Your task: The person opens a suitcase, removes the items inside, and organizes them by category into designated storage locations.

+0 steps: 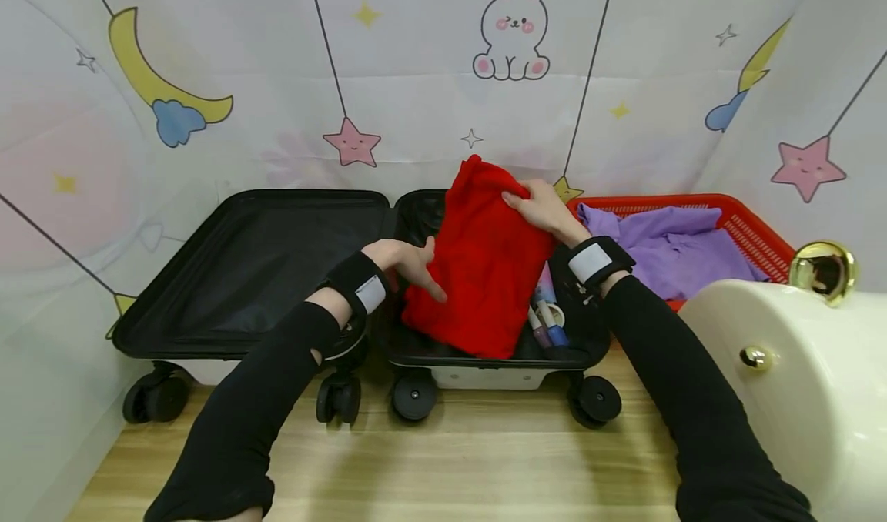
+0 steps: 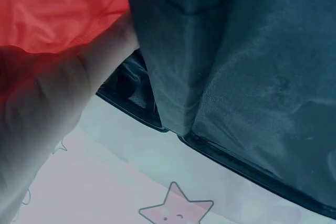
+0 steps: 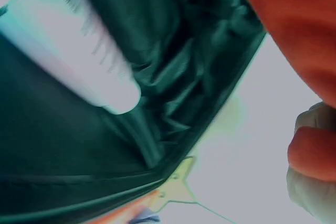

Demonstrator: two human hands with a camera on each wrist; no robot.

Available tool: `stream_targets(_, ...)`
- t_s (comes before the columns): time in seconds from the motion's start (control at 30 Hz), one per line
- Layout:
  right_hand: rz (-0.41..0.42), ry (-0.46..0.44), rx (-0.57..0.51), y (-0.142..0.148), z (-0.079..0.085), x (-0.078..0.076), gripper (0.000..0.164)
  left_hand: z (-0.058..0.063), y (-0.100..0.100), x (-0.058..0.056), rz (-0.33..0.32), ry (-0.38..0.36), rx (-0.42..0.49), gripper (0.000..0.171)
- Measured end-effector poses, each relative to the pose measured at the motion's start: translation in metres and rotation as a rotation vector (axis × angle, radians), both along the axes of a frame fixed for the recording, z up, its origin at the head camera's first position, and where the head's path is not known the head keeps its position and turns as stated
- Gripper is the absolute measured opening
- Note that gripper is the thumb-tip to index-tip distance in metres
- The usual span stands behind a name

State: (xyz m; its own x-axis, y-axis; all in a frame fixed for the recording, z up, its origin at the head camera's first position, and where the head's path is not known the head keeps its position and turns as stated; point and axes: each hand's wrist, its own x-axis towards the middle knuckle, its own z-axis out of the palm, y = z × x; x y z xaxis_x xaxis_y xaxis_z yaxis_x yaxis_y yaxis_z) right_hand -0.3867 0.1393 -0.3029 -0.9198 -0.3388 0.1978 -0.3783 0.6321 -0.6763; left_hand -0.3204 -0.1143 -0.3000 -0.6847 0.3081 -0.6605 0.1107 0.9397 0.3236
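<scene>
A folded red cloth (image 1: pixel 485 268), perhaps a garment, slants over the right half of an open black-lined suitcase (image 1: pixel 450 362). My right hand (image 1: pixel 543 208) grips its upper right edge; in the right wrist view, red fabric passes between the fingers (image 3: pixel 307 195). At the cloth's left side is my left hand (image 1: pixel 410 264), its fingers extended and thumb raised. The left wrist view has this hand (image 2: pixel 58 93) against the red fabric, beside the suitcase's middle divider. Beside the cloth's lower right lie several tubes or bottles (image 1: pixel 550 323) and a white tube (image 3: pixel 79 45).
The suitcase's left half (image 1: pixel 256 268) lies open with a black lining. Behind my right arm stands a red basket (image 1: pixel 751 233) holding purple cloth (image 1: pixel 675 245). A cream rounded object (image 1: pixel 783 368) with gold knobs stands at the right. A printed curtain (image 1: pixel 416 60) hangs behind.
</scene>
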Motion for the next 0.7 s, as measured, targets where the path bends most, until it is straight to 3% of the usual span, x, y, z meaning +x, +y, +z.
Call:
stream_targets(0.3, 0.029, -0.057, -0.226, -0.001, 0.021, 0.030, 0.032, -0.007, 0.004, -0.011, 0.117, -0.044, 0.025, 0.126)
stream_targets(0.5, 0.004, -0.110, -0.393, 0.001, 0.035, 0.041, 0.029, -0.004, 0.008, -0.022, 0.109, -0.070, 0.114, 0.113)
stream_targets(0.63, 0.026, -0.128, -0.455, 0.000, 0.044, 0.045, 0.029, 0.004, 0.022, -0.025, 0.043, -0.035, 0.069, 0.097)
stream_targets(0.7, 0.031, -0.135, -0.472, -0.001, 0.049, 0.047, 0.028, 0.008, 0.031, -0.025, 0.036, -0.058, 0.050, 0.089)
